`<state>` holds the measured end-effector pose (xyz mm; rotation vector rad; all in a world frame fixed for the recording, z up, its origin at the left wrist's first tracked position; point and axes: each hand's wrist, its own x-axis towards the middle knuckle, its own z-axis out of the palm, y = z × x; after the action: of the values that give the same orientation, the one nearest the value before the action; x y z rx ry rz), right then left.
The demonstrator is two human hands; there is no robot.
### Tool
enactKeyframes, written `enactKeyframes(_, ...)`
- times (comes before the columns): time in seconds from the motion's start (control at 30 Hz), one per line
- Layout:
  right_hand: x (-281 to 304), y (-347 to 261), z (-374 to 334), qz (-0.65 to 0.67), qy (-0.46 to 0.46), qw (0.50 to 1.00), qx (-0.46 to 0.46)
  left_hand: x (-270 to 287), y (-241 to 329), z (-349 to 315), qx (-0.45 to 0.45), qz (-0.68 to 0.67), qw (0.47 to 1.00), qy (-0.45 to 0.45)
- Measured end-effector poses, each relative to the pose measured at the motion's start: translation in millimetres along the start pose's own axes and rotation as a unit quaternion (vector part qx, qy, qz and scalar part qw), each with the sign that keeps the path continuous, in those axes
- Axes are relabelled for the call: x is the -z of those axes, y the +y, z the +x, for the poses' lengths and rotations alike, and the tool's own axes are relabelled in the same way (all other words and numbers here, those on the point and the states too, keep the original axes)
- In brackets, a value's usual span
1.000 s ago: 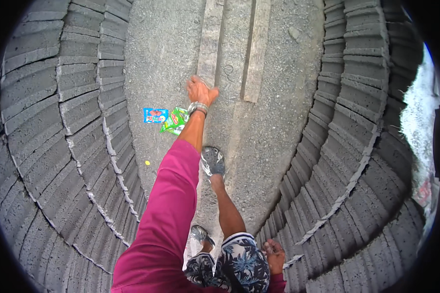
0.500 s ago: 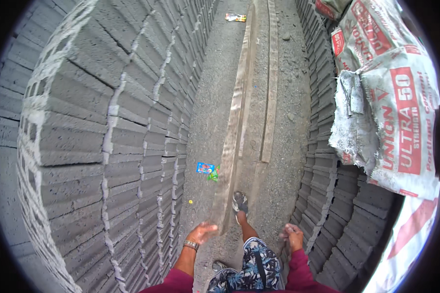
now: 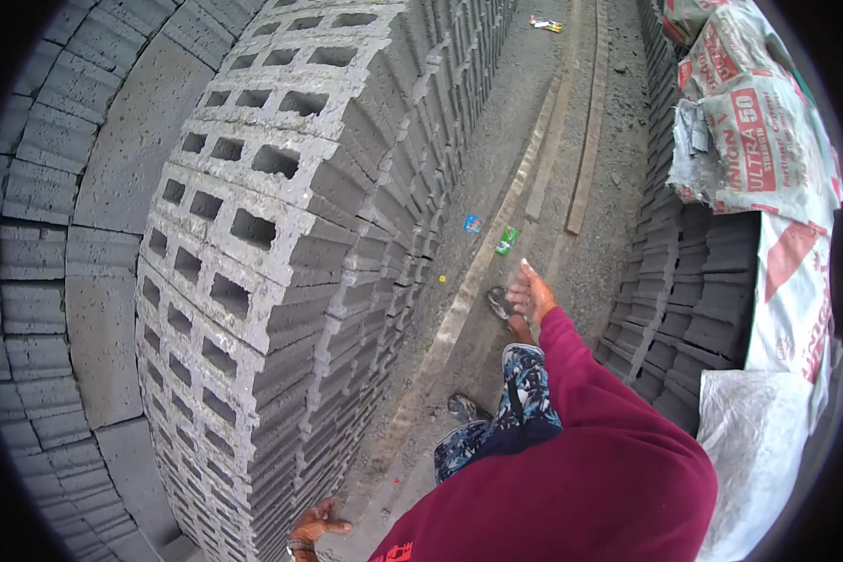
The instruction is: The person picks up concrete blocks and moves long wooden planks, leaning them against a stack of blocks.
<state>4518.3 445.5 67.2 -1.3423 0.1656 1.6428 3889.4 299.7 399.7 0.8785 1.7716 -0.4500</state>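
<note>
Hollow-block stack (image 3: 309, 244): grey, tall, along the left of the path, its rows of openings facing up.
Maroon shirt (image 3: 618, 412): fills the lower middle, its right sleeve reaching forward over the ground.
Right-hand blocks (image 3: 684, 300): grey, stacked along the opposite side.
Bags (image 3: 768, 140): white and red, torn in places, on top of the right-hand blocks.
Long board (image 3: 451, 323): lies lengthwise on the gravel path between the stacks, its near end toward the left hand.
Other boards: a middle one (image 3: 543, 178) and a right one (image 3: 586, 150), farther forward.
Left hand (image 3: 320, 525): low beside the hollow-block stack, near the long board; whether it grips or touches the wood, I cannot tell.
Right hand (image 3: 531, 292): above one shoe (image 3: 499, 302), fingers extended, nothing visible between them.
Green packet (image 3: 507, 241): just beyond the right hand.
Blue packet (image 3: 472, 223): across the long board from the green one.
Yellow speck (image 3: 442, 278): left of the long board.
</note>
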Motion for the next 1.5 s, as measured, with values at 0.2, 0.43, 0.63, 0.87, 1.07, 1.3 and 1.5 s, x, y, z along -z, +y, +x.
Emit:
enactKeyframes(0.2, -53.8, -34.8, 35.9, 0.066, 0.036, 0.997, 0.001, 12.9, -118.1, -123.3, 0.020, 0.003, 0.996, 0.086)
enactKeyframes(0.43, -25.5, -97.1, 128.9, 0.071, -0.089, 0.993, -0.028, -25.3, -92.4, -181.5, 0.018, 0.038, 0.988, 0.150)
enactKeyframes(0.63, -6.4, -79.6, 159.9, -0.029, 0.027, 0.996, 0.075, -54.7, -80.9, -187.7, 0.061, 0.167, 0.935, 0.307)
enactKeyframes(0.87, -60.1, -17.2, 46.4, 0.001, -0.028, 0.998, 0.049, -95.9, -174.1, -188.9, 0.277, 0.080, 0.796, 0.532)
enactKeyframes(1.07, -100.0, 40.9, -69.7, 0.081, -0.081, 0.992, 0.051, -174.0, -209.4, -96.2, 0.032, -0.758, 0.414, 0.502)
enactKeyframes(1.3, -157.7, 123.7, -220.0, 0.013, -0.133, 0.960, 0.248, -204.2, -360.0, -4.6, -0.175, -0.861, 0.299, 0.372)
enactKeyframes(1.5, -248.4, 147.7, -379.9, -0.038, -0.238, 0.851, 0.467, -164.6, -464.8, -63.8, -0.221, -0.877, 0.245, 0.350)
